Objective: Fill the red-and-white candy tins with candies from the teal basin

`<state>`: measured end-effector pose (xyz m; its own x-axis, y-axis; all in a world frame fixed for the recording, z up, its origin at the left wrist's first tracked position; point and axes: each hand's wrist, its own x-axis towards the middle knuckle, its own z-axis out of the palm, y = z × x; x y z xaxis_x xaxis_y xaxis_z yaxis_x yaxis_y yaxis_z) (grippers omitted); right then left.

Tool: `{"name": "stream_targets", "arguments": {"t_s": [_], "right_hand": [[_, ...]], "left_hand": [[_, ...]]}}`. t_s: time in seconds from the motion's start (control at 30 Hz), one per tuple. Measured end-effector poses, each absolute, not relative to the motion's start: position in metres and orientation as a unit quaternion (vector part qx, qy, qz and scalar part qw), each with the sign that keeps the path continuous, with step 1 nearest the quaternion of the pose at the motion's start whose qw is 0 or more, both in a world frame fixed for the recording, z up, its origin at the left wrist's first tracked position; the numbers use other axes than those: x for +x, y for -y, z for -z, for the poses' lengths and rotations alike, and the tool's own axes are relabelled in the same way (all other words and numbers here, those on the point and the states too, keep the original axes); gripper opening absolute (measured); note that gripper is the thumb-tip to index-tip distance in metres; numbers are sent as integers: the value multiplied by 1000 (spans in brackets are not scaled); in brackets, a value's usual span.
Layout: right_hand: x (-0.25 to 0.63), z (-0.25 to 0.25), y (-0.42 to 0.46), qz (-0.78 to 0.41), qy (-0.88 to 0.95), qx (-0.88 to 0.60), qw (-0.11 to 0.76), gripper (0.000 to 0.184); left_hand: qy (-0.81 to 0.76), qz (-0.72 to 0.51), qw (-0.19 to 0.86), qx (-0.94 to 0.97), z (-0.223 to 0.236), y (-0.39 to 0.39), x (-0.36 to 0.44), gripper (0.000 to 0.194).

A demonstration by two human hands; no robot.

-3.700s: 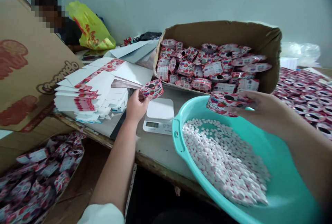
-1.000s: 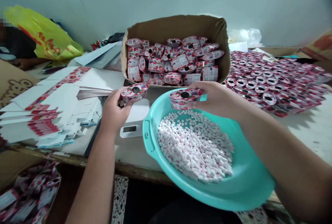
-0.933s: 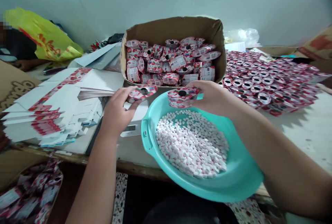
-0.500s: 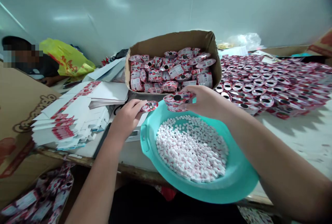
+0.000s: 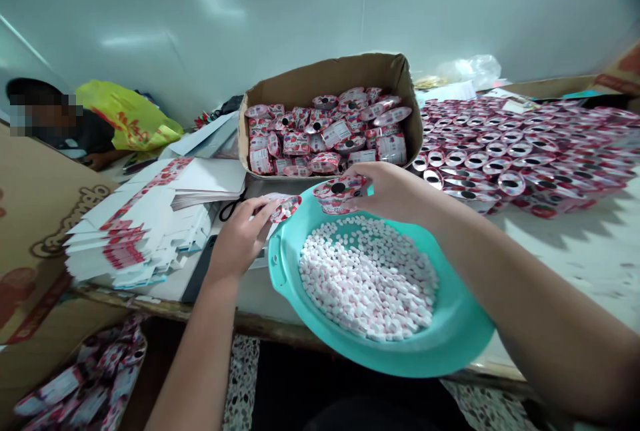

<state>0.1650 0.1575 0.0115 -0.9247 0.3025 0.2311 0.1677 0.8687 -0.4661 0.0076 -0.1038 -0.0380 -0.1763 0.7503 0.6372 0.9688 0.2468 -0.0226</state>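
My left hand (image 5: 241,234) pinches a small red-and-white printed candy box (image 5: 285,209), which is tilted near the left rim of a turquoise basin (image 5: 463,344). My right hand (image 5: 383,192) grips another printed candy box (image 5: 334,196) above the basin's far rim. That box's top faces up and shows a dark round spot in its middle. The two boxes are close together but apart. Inside the basin lies a heap of small white and pinkish candies (image 5: 373,278). Part of a pale device (image 5: 259,259) shows beneath my left hand.
Behind the basin, a cardboard carton (image 5: 320,74) holds many printed boxes. Rows of upright boxes (image 5: 505,151) crowd the right side. White flat cartons (image 5: 135,231) lie stacked at left, near a yellow bag (image 5: 127,114). Another person (image 5: 60,118) is at the far left.
The box in my left hand has tilted, its outer end turning upward. My right hand keeps its box in nearly the same place. The whole view has shifted slightly.
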Motion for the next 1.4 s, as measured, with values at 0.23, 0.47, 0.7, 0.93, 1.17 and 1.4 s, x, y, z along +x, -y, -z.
{"name": "stream_targets", "arguments": {"t_s": [0.23, 0.47, 0.7, 0.93, 1.17, 1.4], "right_hand": [[163, -7, -159, -193, 961, -115, 161, 38], [161, -5, -157, -202, 961, -113, 155, 41], [161, -1, -158, -208, 960, -132, 135, 33], [167, -1, -148, -201, 961, -103, 157, 37], [158, 8, -160, -174, 950, -143, 216, 38], [161, 4, -158, -154, 940, -264, 150, 45]], "left_hand": [[746, 212, 278, -567, 39, 106, 7, 39], [790, 377, 266, -404, 56, 101, -19, 37], [812, 462, 45, -353, 87, 113, -71, 43], [760, 550, 77, -338, 107, 127, -73, 77], [789, 531, 145, -273, 104, 141, -87, 67], [809, 517, 137, -244, 102, 141, -82, 76]]}}
